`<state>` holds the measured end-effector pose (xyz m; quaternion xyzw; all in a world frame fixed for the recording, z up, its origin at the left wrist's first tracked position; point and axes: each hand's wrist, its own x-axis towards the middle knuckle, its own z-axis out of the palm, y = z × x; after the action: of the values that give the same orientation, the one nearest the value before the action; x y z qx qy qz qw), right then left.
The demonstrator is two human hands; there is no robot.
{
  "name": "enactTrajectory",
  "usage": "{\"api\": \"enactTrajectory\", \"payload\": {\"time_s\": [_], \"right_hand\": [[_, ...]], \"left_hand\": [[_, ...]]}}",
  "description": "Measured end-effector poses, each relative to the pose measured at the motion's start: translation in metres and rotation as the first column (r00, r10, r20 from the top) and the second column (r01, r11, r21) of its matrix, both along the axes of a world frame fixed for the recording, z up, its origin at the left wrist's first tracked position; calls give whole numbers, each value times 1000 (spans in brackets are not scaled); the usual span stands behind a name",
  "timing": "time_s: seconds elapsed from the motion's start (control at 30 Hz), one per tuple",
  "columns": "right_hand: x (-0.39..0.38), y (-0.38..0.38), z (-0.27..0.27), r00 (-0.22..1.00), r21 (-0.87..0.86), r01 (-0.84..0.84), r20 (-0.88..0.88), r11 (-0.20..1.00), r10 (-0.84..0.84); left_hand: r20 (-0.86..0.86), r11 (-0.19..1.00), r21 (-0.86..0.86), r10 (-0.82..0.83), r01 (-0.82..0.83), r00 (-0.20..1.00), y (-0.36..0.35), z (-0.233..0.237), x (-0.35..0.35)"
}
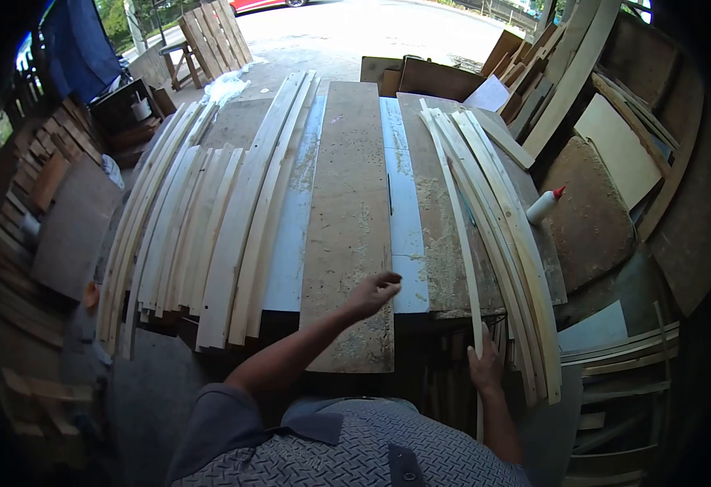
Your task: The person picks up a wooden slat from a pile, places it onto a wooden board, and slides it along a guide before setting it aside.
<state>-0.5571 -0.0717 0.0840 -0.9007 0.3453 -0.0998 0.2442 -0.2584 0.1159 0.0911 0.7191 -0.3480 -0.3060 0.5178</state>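
My right hand [485,363] is closed around the near part of a long thin wood strip [462,235]. The strip runs away from me over the right side of the worktable, and its near end hangs past the table edge beside my body. My left hand [374,295] hovers over the near part of a wide brown board [347,187], fingers loosely bent and apart, with nothing visible in them. Just right of the held strip lie several pale wood strips [508,219], their near ends jutting past the edge.
Several pale planks [246,219] lie lengthwise on the left of the table. A white bottle with a red tip [543,206] stands at the right edge. Leftover panels [619,150] lean at the right. A slatted wood piece [216,39] stands at the far left.
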Motion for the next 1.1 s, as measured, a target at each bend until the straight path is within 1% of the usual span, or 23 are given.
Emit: {"api": "enactTrajectory", "payload": {"time_s": [0.03,0.07,0.13,0.2,0.27,0.3,0.33,0.4,0.43,0.47,0.5,0.53,0.57,0.6,0.67,0.73,0.77,0.83,0.9,0.97,1.0,1.07,1.1], "right_hand": [[6,23,8,999,24,16,-50,1000,-15],[11,43,14,994,47,35,-102,998,-30],[12,75,7,992,4,10,-126,1000,-10],[16,106,13,984,72,48,-176,996,-35],[13,128,6,984,-78,-12,-177,997,-2],[12,138,9,982,-80,-13,-187,997,-2],[6,143,4,979,-81,-11,-202,997,-6],[-10,150,-13,988,80,67,137,995,-78],[-24,147,-17,989,76,68,125,995,-77],[-43,140,-20,995,434,101,-21,895,-102],[-58,139,-22,983,723,173,-166,669,-74],[-74,146,-23,981,719,182,-181,671,-71],[-89,153,-22,982,902,171,-123,397,-142],[-93,159,-14,969,990,112,-90,85,-230],[-100,174,3,954,985,166,-148,49,-263],[-102,186,11,935,976,216,-203,10,-292],[-105,191,11,918,966,258,-240,15,-317],[-108,196,9,897,953,304,-279,21,-342],[-109,197,8,921,953,287,-245,101,-304],[-106,200,9,930,944,287,-234,164,-283],[-105,201,9,941,933,279,-218,227,-260],[-108,203,2,937,915,297,-224,274,-268],[-110,203,-5,936,896,307,-223,320,-274]], "left_hand": [[-209,998,3,-63,65,976,-20,-14,-26],[-219,987,2,-158,162,963,-42,-50,-43],[-539,978,87,-112,188,835,-51,-29,-81],[-588,985,84,-75,153,806,-63,-57,-99],[-585,995,43,-51,94,810,-57,-73,-106],[-609,996,42,-32,73,793,-59,-97,-102],[-632,998,42,-12,51,775,-53,-97,-101],[-669,1000,20,7,8,744,-40,-93,-98],[-686,1000,-7,-23,25,727,-34,-91,-95],[-703,999,-35,-52,39,709,-30,-89,-93],[-707,998,-47,-54,30,705,-27,-86,-93],[-718,998,-49,-54,26,694,-27,-92,-94],[-713,998,-56,-63,32,698,-27,-96,-94],[-706,997,-63,-72,39,704,-25,-93,-91],[-748,997,-69,-67,23,660,-17,-89,-91],[-703,986,-62,-151,152,695,-9,-82,-87],[-710,987,-64,-149,147,689,-8,-78,-83],[-564,976,156,-36,149,825,-8,-72,-72],[-143,990,105,105,-90,984,-19,-82,-59],[135,979,34,197,-203,971,-28,-76,-41],[128,979,33,197,-203,972,-34,-69,-30],[410,994,50,67,-96,910,-45,-54,-10],[407,994,49,69,-97,911,-52,-47,-2]]}}
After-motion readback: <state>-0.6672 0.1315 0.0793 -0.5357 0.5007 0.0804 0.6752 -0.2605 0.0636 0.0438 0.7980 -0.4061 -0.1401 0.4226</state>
